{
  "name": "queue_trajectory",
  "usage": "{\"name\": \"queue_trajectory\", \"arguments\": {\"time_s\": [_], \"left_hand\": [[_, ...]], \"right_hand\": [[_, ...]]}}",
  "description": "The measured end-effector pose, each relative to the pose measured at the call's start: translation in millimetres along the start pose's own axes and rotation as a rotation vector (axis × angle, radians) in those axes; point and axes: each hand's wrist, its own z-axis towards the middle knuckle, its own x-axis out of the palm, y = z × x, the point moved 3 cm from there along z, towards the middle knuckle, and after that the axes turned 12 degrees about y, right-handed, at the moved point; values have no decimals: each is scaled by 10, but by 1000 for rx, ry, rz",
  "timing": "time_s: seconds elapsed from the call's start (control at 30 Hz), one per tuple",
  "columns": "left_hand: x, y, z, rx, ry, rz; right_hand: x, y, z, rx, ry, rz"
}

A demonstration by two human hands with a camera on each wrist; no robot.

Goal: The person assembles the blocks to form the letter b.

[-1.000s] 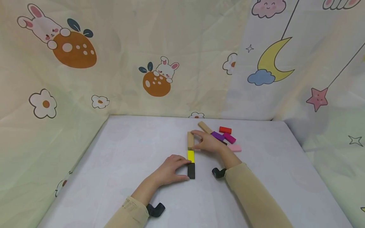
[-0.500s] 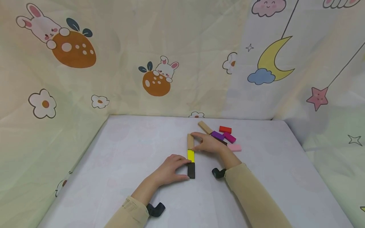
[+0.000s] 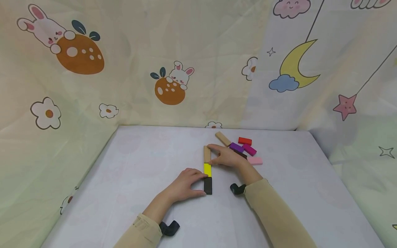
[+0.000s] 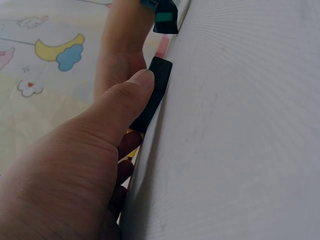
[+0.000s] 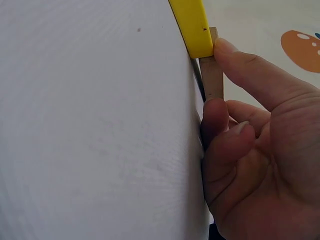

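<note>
Three blocks lie end to end in a line on the white table: a black block [image 3: 208, 186] nearest, a yellow block [image 3: 207, 170] in the middle, and a natural wood block [image 3: 206, 154] farthest. My left hand [image 3: 185, 185] grips the black block [image 4: 161, 75] by its ends, thumb at the near end and index finger close to the yellow joint. With thumb and index finger, my right hand [image 3: 225, 155] pinches the wood block [image 5: 212, 80] along its length. In the right wrist view this block meets the yellow block [image 5: 194, 30].
Right of the line lie loose blocks: another wood block [image 3: 223, 138], a purple one [image 3: 237, 147], a magenta one [image 3: 249, 150], a red one [image 3: 245, 141], a pink one [image 3: 255, 161] and a dark one [image 3: 241, 154] partly behind my right hand. Printed cloth [image 3: 136, 69] walls the table.
My right hand has drawn the wood block slightly nearer, against the yellow block's far end. The left hand and the loose blocks have stayed put.
</note>
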Motion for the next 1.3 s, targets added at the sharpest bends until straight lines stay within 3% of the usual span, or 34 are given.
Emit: {"name": "queue_trajectory", "arguments": {"time_s": [0.6, 1.13, 1.3], "left_hand": [[-18, -18, -14, -4, 1, -3], [-24, -16, -20, 33, -25, 13], [-10, -7, -11, 21, -14, 2]], "right_hand": [[12, 17, -34, 32, 17, 40], [35, 19, -41, 53, 1, 43], [42, -55, -45, 50, -43, 136]]}}
